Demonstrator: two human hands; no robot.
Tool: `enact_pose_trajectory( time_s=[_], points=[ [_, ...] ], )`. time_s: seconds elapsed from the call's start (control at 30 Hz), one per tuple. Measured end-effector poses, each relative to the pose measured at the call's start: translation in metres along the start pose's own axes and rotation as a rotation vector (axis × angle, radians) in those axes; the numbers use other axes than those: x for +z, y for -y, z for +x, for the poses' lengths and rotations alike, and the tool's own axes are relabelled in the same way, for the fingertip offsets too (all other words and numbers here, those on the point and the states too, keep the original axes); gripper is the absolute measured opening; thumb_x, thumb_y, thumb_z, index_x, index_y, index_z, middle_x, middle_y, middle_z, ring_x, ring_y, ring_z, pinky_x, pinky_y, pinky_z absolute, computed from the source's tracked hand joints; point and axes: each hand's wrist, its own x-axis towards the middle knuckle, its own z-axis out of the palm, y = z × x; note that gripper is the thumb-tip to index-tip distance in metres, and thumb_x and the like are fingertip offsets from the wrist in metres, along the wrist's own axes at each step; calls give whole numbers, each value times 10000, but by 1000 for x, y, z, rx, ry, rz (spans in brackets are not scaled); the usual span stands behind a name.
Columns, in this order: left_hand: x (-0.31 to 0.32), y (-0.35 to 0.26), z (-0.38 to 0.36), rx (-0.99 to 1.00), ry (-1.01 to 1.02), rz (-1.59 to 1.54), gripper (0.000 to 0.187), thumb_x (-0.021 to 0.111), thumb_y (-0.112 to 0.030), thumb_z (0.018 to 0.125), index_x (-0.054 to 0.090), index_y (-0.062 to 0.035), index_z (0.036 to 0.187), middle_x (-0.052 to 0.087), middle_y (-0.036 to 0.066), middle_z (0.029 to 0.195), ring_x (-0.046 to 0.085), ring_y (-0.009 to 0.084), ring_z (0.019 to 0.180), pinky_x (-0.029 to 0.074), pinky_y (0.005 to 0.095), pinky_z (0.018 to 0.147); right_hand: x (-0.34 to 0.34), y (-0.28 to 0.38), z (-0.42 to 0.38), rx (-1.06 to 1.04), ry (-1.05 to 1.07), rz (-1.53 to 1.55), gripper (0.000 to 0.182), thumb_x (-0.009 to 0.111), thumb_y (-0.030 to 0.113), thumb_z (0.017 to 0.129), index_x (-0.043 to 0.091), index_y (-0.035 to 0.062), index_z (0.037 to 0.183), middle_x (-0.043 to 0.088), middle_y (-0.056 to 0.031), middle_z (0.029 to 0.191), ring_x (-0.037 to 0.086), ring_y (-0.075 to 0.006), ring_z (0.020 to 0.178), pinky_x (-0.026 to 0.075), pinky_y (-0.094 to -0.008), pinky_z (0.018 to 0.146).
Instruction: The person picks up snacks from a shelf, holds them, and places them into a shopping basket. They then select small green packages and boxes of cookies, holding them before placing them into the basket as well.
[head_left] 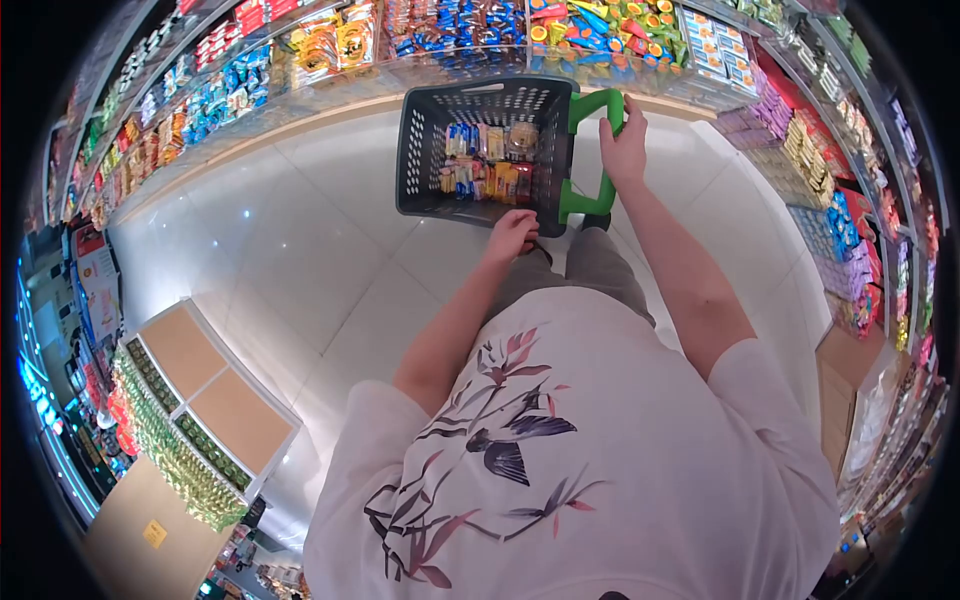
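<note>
A dark grey shopping basket point(420, 205) with perforated walls sits in front of me, near the foot of the shelves. Inside it lie several small packaged snacks point(490, 180) in blue, white, yellow and red wrappers, along with a round tan item point(523, 140). My right hand point(624, 148) is wrapped round the green handle point(608, 190) on the basket's right side. By the basket's near rim is my left hand point(514, 234), its fingers curled in and nothing showing in them.
Shelves of bagged sweets point(460, 30) curve along the far side. More stacked packets point(800, 150) line the right, with a cardboard box point(845, 375) below them. At lower left stands a display stand point(215, 400) with tan panels. Pale floor tiles point(330, 250) lie between.
</note>
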Motion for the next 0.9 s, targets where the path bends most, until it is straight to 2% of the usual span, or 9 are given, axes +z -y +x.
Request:
enact_pose_trajectory(
  time_s=[0.23, 0.33, 0.37, 0.47, 0.53, 0.63, 0.7, 0.77, 0.9],
  points=[
    [8, -25, -6, 117, -40, -39, 243, 550, -275, 933, 587, -125, 1121, 639, 2, 970, 606, 101, 808, 503, 258, 679, 19, 5, -5, 13, 0, 62, 651, 589, 233, 844, 294, 25, 1386, 435, -226, 1285, 469, -394, 1161, 412, -444, 946],
    [7, -8, -2, 129, -42, -91, 265, 583, -302, 912, 583, -137, 1120, 641, -8, 958, 599, 85, 787, 489, 250, 640, 34, -5, -6, -181, -169, 116, 741, 632, 263, 817, 258, 34, 1415, 458, -246, 1236, 465, -415, 1147, 391, -467, 962],
    [14, -18, -20, 105, -68, -101, 247, 583, -286, 914, 585, -146, 1117, 640, -4, 958, 597, 85, 793, 487, 250, 645, 16, 15, -9, 23, 0, 111, 761, 639, 262, 815, 246, 24, 1421, 450, -253, 1237, 461, -400, 1149, 389, -430, 960],
    [28, -29, -54, 198, -146, -127, 234, 553, -262, 933, 575, -121, 1119, 636, 8, 972, 593, 90, 824, 493, 266, 685, 4, 30, -15, -41, 11, 93, 773, 637, 307, 828, 227, 54, 1433, 391, -230, 1324, 381, -393, 1221, 318, -452, 1024],
    [42, -44, -75, 251, -229, -157, 252, 535, -261, 941, 558, -108, 1139, 633, 17, 991, 596, 98, 837, 492, 264, 703, -6, 26, -19, -278, -4, -5, 720, 610, 312, 847, 260, 61, 1423, 352, -187, 1398, 334, -358, 1288, 248, -492, 1068],
    [69, -60, -98, 288, -282, -422, 280, 535, -275, 940, 535, -106, 1164, 624, 25, 1013, 592, 103, 862, 490, 271, 732, -85, 53, -32, -715, 309, 52, 630, 592, 314, 851, 353, 81, 1385, 371, -126, 1415, 327, -292, 1324, 178, -521, 1108],
    [105, -75, -99, 337, -140, -622, 345, 436, -351, 972, 488, -110, 1212, 586, 48, 1090, 569, 154, 949, 471, 333, 826, -125, 60, -31, -1087, 488, 206, 587, 592, 315, 841, 412, 110, 1360, 411, -102, 1392, 352, -253, 1319, 143, -517, 1127],
    [169, -100, -87, 414, -3, -723, 386, 396, -397, 972, 469, -116, 1226, 556, 52, 1135, 548, 183, 1017, 449, 367, 893, -153, 62, -20, -1349, 450, 359, 426, 604, 283, 812, 545, 114, 1198, 568, -107, 1212, 505, -236, 1184, 269, -469, 1082],
    [264, -137, -25, 419, 198, -621, 415, 374, -450, 952, 461, -136, 1208, 499, 46, 1211, 498, 230, 1135, 392, 412, 1004, -164, 13, 39, -1137, 508, 257, 356, 546, 311, 780, 632, 85, 1041, 601, -145, 1131, 526, -302, 1115, 356, -478, 961]
  ],
)
